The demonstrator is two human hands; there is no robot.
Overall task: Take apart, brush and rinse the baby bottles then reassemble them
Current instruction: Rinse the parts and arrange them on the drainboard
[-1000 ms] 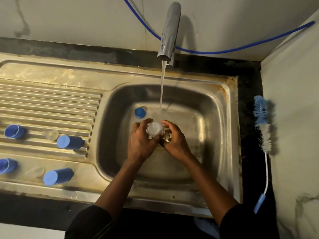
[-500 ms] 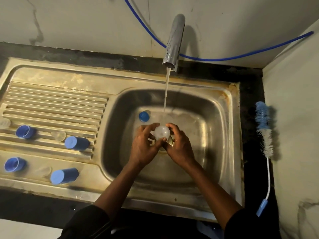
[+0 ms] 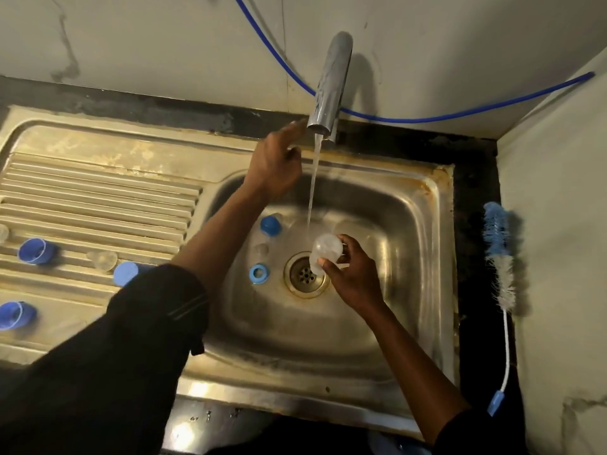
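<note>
Clear bottle (image 3: 323,254) in right hand (image 3: 353,277) — left hand (image 3: 276,159) near tap (image 3: 328,87)

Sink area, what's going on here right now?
A person is rinsing baby bottle parts. The right hand holds a clear bottle over the drain, under water running from the tap. The left hand reaches up beside the spout. A blue ring and cap lie in the basin; more blue parts sit on the drainboard. The brush lies unused at the right.

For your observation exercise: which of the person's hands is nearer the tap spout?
Left. The left hand reaches up beside the tap spout; the right hand holds a clear bottle low in the basin.
</note>
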